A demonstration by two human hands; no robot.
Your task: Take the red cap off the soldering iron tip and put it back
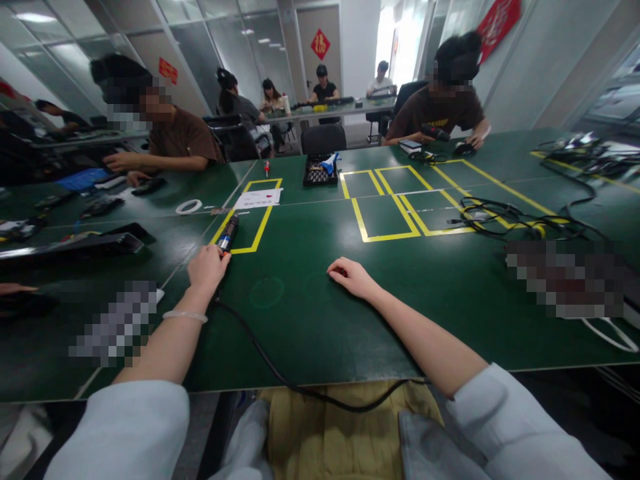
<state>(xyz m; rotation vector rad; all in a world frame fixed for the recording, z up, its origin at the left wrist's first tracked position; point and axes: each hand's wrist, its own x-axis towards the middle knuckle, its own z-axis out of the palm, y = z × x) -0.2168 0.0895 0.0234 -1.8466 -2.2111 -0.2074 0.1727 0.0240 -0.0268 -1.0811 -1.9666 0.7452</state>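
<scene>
My left hand (pixel 209 268) is closed around the near end of a black cylindrical tool (pixel 229 233) with a silver band and a bit of orange. The tool lies along the left side of a small yellow-taped rectangle (pixel 263 230), pointing away from me. What kind of tool it is, I cannot make out. My right hand (pixel 354 277) rests on the green table (pixel 300 327) with its fingers curled in. Something small and dark shows beneath those fingers, too hidden to name. A black cable (pixel 255 339) runs from near my left wrist over the table edge.
Beyond the tool lie a printed sheet (pixel 257 199) and a roll of white tape (pixel 189 207). A black tray (pixel 320 171) holds a blue-and-white item. Tangled cables (pixel 500 215) lie at right. Two people work across the table, by the left (pixel 177 137) and right (pixel 430 113).
</scene>
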